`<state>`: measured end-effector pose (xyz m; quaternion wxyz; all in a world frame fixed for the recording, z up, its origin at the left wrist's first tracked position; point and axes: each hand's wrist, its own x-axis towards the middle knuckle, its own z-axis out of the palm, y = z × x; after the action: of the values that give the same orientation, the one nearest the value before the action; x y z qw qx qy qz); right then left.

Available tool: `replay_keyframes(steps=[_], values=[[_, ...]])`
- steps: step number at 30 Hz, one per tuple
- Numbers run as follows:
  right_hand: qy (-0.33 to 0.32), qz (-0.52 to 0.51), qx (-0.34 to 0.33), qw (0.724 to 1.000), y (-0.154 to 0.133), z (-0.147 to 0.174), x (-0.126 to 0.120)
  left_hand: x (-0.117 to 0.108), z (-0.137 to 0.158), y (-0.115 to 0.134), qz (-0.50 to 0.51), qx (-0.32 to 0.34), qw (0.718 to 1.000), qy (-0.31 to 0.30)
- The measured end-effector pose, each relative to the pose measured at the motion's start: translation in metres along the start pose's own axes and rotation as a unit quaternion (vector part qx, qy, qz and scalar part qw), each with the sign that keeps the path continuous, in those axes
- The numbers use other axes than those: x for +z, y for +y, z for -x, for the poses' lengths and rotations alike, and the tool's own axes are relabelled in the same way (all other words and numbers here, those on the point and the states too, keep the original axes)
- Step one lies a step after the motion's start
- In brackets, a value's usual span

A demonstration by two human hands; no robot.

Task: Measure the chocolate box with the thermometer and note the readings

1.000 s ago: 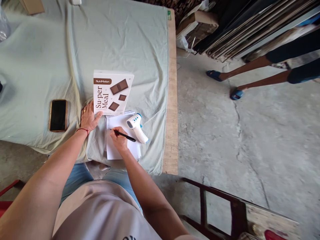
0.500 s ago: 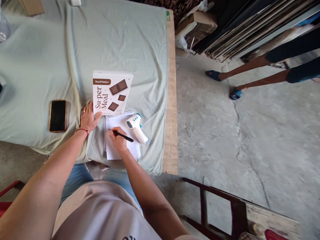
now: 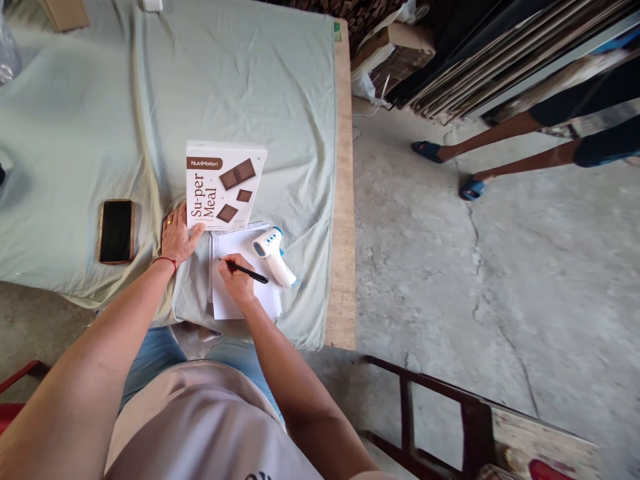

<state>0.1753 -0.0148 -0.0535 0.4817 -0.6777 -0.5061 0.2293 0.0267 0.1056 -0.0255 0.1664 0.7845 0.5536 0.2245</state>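
Observation:
My right hand (image 3: 237, 277) is closed around a black pen (image 3: 253, 274), its fingers low over the left part of a white notepad (image 3: 225, 307). A white and brown box (image 3: 205, 183) labelled "Su-per Meal" is propped just beyond the pad. At the box's lower left corner, my left hand (image 3: 179, 237) grips it with the thumb in front; the other fingers are partly hidden behind its left side. A white infrared thermometer (image 3: 276, 257) with blue buttons lies on the pad's right part.
A phone (image 3: 117, 231) lies on the green tablecloth (image 3: 240, 80), left of my left hand. The table's bare wooden edge (image 3: 343, 200) runs along the right. Another person's legs (image 3: 500, 143) are on the concrete floor beyond, and a wooden stool (image 3: 440, 383) stands at lower right.

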Motion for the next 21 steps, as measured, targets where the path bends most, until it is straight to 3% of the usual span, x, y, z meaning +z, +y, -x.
replay_keyframes(steps=[10, 17, 21], values=[[0.002, -0.010, 0.002, 1.000, 0.0009, 0.0005, 0.0016, 0.0006, -0.0003, -0.0008, -0.002, 0.002, 1.000, 0.002], [0.009, -0.041, 0.055, 0.998, 0.0042, 0.0027, 0.0023, 0.0013, -0.0006, -0.0014, -0.009, -0.001, 1.000, 0.001], [0.018, -0.022, 0.038, 0.999, 0.0043, 0.0019, 0.0023, 0.0006, -0.0002, -0.0010, -0.011, 0.002, 1.000, -0.001]])
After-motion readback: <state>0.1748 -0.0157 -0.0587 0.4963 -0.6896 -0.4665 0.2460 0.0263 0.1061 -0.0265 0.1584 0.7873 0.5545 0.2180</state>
